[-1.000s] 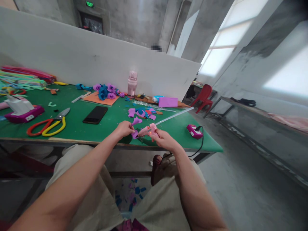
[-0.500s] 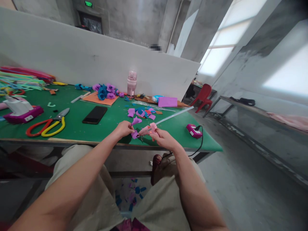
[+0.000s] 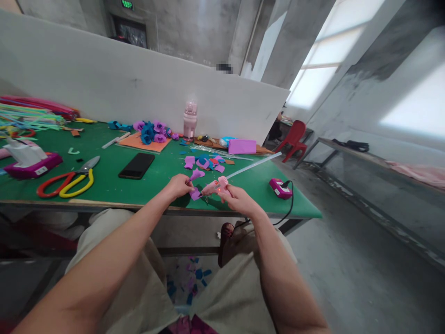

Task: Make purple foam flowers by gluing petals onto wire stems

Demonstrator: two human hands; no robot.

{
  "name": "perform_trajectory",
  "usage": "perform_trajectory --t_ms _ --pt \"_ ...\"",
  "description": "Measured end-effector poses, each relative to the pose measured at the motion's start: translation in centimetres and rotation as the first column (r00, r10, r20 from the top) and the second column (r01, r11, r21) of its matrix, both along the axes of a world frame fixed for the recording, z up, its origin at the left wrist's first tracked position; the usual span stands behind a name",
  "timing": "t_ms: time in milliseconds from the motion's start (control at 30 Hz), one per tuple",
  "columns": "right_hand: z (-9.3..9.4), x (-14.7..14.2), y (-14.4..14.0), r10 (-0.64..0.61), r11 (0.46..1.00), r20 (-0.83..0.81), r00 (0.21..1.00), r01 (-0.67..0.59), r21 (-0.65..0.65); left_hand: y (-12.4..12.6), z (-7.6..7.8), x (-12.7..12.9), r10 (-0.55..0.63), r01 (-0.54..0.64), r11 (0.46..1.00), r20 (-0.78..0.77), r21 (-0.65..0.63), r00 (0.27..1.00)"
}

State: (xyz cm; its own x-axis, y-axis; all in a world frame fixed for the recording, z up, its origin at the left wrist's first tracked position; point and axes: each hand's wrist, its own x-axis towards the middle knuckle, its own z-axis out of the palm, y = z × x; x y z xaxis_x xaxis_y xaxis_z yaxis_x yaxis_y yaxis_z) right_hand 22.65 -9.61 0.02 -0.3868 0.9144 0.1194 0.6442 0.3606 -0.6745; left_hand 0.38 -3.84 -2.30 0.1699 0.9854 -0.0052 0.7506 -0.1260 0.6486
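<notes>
purple foam petal piece [image 3: 195, 193] pinched in left hand [image 3: 180, 186] at table's near edge [image 3: 104, 203]; right hand [image 3: 238, 199] grips pink glue gun [image 3: 215, 187], nozzle meeting it for gluing.

Grey concrete walls [image 3: 194, 28], white partition board [image 3: 104, 83], red plastic chair [image 3: 295, 139], bright windows [image 3: 320, 60], concrete floor [image 3: 347, 278]

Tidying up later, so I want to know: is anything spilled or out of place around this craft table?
Yes. Blue and purple foam scraps lie scattered on the floor under the green table, between the person's knees.
</notes>
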Motion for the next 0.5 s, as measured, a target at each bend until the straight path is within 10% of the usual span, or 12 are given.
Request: perform_trajectory --t_ms 500 --pt "0.05 0.1 0.02 -0.023 1.0 0.023 0.999 0.022 0.009 0.09 -0.09 -0.04 -0.006 0.006 1.0 0.03 0.0 1.0"
